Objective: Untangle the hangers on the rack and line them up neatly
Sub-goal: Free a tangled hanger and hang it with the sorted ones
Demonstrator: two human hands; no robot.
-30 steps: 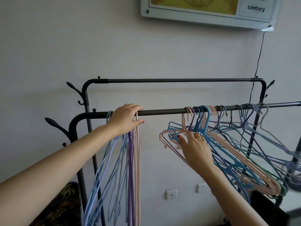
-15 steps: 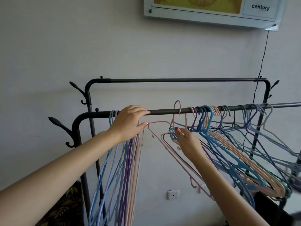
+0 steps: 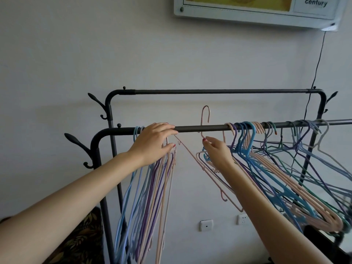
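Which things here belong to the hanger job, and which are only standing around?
Job: front rail, pink hanger lifted by right hand, sorted bunch under left hand, tangled hangers.
Not job: wall sign, sockets, cable.

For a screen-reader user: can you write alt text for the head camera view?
A right hand lifts a pink hanger with its hook above the front rail of a black rack. The left hand rests on neat hangers; tangled hangers hang right.
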